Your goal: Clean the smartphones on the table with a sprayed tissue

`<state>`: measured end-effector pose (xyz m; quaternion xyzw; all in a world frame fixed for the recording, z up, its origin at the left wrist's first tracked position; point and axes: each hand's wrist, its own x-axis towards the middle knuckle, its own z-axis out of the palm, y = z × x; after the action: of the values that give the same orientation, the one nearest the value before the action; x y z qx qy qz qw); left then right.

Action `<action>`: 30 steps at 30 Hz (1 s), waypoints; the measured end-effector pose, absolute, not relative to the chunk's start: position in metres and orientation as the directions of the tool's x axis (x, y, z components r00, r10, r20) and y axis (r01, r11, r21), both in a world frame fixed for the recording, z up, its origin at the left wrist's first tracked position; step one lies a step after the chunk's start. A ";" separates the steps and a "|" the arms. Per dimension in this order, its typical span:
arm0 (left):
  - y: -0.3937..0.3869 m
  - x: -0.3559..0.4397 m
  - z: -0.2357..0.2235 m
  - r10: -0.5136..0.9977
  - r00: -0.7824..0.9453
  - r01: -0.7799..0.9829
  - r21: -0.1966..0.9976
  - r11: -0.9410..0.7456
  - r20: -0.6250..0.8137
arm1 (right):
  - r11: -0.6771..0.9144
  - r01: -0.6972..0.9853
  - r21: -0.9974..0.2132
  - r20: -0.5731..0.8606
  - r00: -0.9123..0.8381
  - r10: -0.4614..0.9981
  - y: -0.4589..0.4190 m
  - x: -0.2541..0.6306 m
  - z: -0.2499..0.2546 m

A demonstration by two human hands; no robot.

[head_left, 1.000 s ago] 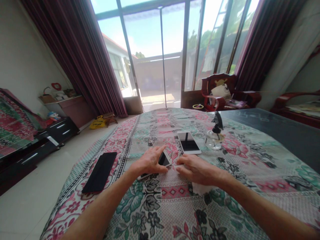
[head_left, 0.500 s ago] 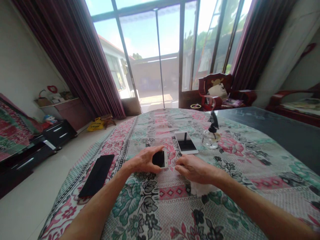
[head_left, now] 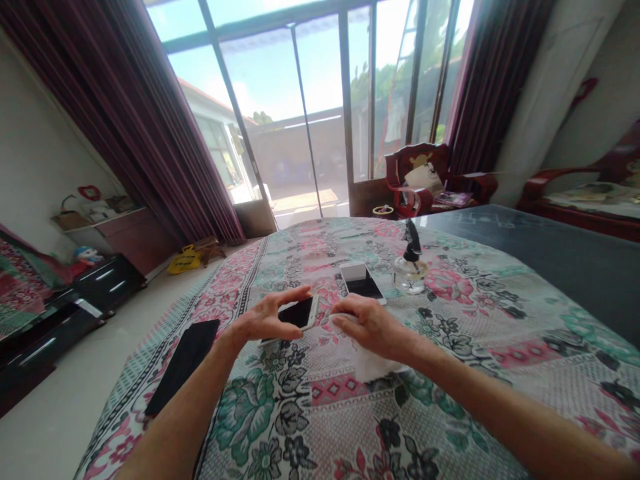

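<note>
My left hand [head_left: 270,317] grips a white smartphone [head_left: 303,313] by its edges, thumb on the near side and fingers on the far side. The phone's dark screen faces up, and the palm covers part of it. In my closed right hand [head_left: 375,325] is a white cloth [head_left: 373,365], hanging down below the fist just right of the phone. Beyond that hand, a larger white phone or small tablet [head_left: 363,281] lies flat, screen up. A flat black rectangular item [head_left: 184,363] rests left of my left forearm, partly hidden by it.
A clear spray bottle [head_left: 409,273] with a black nozzle stands at the right on the patterned tablecloth [head_left: 340,427]. A dark tabletop [head_left: 530,250] adjoins on the right. Wooden chairs [head_left: 420,177], curtains and a glass door are farther off.
My left hand has shifted the smartphone and appears to have raised it slightly off the cloth-covered table. My right hand has come up a little, with more of the white cloth showing. The view turned right.
</note>
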<state>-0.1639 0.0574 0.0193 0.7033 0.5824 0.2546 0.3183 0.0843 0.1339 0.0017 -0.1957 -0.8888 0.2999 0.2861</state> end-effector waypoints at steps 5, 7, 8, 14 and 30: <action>0.056 -0.162 0.022 0.981 0.195 0.638 0.758 -0.133 0.008 | 0.708 0.042 -0.705 0.540 -0.614 0.575 0.125 0.073 -0.002; 0.056 -0.160 0.024 0.980 0.198 0.643 0.754 -0.138 0.011 | 0.707 0.045 -0.706 0.547 -0.598 0.585 0.121 0.071 -0.006; 0.056 -0.158 0.024 0.980 0.198 0.646 0.752 -0.136 0.007 | 0.706 0.050 -0.706 0.551 -0.587 0.593 0.120 0.070 -0.007; 0.056 -0.151 0.027 0.978 0.206 0.633 0.762 -0.134 0.001 | 0.698 0.048 -0.715 0.592 -0.491 0.639 0.117 0.066 -0.012; 0.055 -0.153 0.025 0.972 0.235 0.610 0.778 -0.149 0.003 | 0.707 0.036 -0.706 0.597 -0.507 0.622 0.118 0.065 -0.015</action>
<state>-0.1526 0.0546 0.0247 0.7093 0.5577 0.2676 0.3380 0.0648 0.1177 -0.0152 -0.2042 -0.8053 0.3238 0.4528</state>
